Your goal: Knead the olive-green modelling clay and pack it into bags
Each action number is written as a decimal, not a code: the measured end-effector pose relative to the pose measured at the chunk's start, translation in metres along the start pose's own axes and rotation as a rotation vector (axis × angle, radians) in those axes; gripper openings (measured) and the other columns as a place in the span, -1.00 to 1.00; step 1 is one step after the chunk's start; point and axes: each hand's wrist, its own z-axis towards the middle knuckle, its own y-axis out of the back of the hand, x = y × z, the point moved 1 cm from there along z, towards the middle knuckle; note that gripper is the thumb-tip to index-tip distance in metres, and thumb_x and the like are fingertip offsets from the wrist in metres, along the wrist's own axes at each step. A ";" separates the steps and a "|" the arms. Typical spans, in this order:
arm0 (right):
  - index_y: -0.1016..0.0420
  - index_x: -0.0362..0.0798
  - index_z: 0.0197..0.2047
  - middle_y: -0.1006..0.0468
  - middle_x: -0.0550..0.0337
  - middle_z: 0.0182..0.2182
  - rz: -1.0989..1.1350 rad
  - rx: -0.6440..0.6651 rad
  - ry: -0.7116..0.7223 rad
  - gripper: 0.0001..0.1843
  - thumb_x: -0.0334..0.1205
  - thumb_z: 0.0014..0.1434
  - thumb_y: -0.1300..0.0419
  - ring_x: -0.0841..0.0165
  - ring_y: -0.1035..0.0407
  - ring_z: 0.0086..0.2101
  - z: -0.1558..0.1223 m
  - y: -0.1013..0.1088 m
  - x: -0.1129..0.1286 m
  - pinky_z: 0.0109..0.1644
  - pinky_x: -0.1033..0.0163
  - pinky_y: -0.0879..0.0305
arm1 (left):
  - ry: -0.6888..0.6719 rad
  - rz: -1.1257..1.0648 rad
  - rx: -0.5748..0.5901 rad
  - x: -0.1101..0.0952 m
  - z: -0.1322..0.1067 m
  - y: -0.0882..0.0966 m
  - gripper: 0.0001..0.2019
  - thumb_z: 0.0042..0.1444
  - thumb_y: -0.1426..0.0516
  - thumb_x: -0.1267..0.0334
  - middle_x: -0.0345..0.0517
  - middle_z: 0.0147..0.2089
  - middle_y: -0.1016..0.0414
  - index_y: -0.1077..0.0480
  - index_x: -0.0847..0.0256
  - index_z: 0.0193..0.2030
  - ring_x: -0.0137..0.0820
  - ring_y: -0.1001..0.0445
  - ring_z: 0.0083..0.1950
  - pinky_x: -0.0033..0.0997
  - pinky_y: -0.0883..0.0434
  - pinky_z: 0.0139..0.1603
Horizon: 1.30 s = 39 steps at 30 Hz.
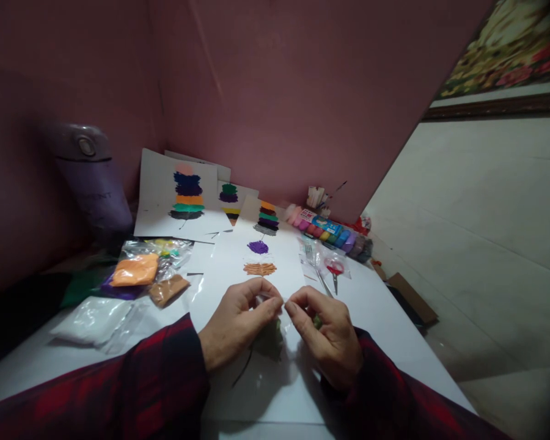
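Observation:
My left hand [238, 321] and my right hand [323, 333] meet over a white sheet [275, 250] on the table, fingertips pinched together around something small that I cannot make out. A dark green clay patch [269, 341] lies on the sheet just under the hands, and a bit of green shows by the right fingers. Further up the same sheet sit an orange clay patch [260, 269], a purple patch [258, 247] and a striped stack of colours [268, 218]. Both sleeves are dark red plaid.
Bags of clay, orange [135, 269] and brown [168, 289], lie at the left with a white bag [91, 318]. Red-handled scissors [334, 269] and a fork in plastic lie at the right, behind them a row of clay tubs [332, 232]. A purple flask [94, 180] stands back left.

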 end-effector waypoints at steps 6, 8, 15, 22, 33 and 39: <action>-0.45 -0.07 -0.43 -0.41 0.26 -0.57 0.006 -0.024 0.006 -0.73 -0.18 0.28 -0.12 0.44 -0.22 -0.57 0.001 0.000 0.000 -0.47 0.27 -0.09 | -0.043 0.051 -0.042 -0.001 0.000 0.001 -0.80 0.08 -0.15 0.16 -0.24 -0.50 -0.30 -0.38 0.28 -0.41 -0.50 -0.20 -0.45 -0.50 -0.18 -0.46; -0.44 -0.06 -0.43 -0.40 0.27 -0.57 0.003 -0.024 0.003 -0.73 -0.18 0.28 -0.12 0.44 -0.22 -0.57 0.001 0.000 0.000 -0.47 0.28 -0.10 | -0.042 0.047 -0.041 -0.001 0.000 0.001 -0.80 0.08 -0.16 0.17 -0.24 -0.50 -0.30 -0.38 0.28 -0.41 -0.50 -0.21 -0.45 -0.50 -0.19 -0.45; -0.42 -0.05 -0.44 -0.40 0.28 -0.56 0.018 -0.035 -0.007 -0.73 -0.20 0.30 -0.11 0.43 -0.25 -0.53 -0.001 0.000 0.001 -0.42 0.28 -0.13 | -0.008 -0.012 -0.007 0.006 0.002 0.003 -0.77 0.09 -0.20 0.11 -0.20 -0.45 -0.38 -0.41 0.28 -0.33 -0.50 -0.26 -0.46 -0.50 -0.20 -0.46; -0.39 -0.04 -0.45 -0.36 0.28 -0.58 -0.017 -0.007 0.006 -0.71 -0.17 0.31 -0.09 0.42 -0.26 -0.52 -0.002 0.002 0.001 -0.42 0.28 -0.13 | 0.000 0.000 0.009 0.005 0.001 0.002 -0.76 0.04 -0.23 0.11 -0.23 -0.51 -0.30 -0.41 0.28 -0.39 -0.50 -0.22 -0.49 -0.52 -0.16 -0.51; -0.45 -0.06 -0.40 -0.43 0.26 -0.56 -0.013 -0.015 -0.001 -0.75 -0.17 0.28 -0.09 0.43 -0.23 -0.58 0.000 0.000 0.000 -0.47 0.27 -0.10 | 0.028 -0.032 -0.061 0.000 0.001 0.001 -0.76 -0.03 -0.25 0.12 -0.25 -0.53 -0.31 -0.39 0.27 -0.42 -0.51 -0.21 -0.50 -0.52 -0.16 -0.51; -0.39 -0.04 -0.43 -0.38 0.28 -0.57 -0.031 -0.008 -0.015 -0.71 -0.16 0.31 -0.07 0.43 -0.26 -0.54 -0.002 0.001 -0.005 -0.41 0.27 -0.13 | 0.015 -0.038 -0.015 0.006 0.002 0.001 -0.74 0.00 -0.25 0.11 -0.18 -0.43 -0.41 -0.45 0.30 -0.33 -0.48 -0.29 -0.43 -0.48 -0.22 -0.40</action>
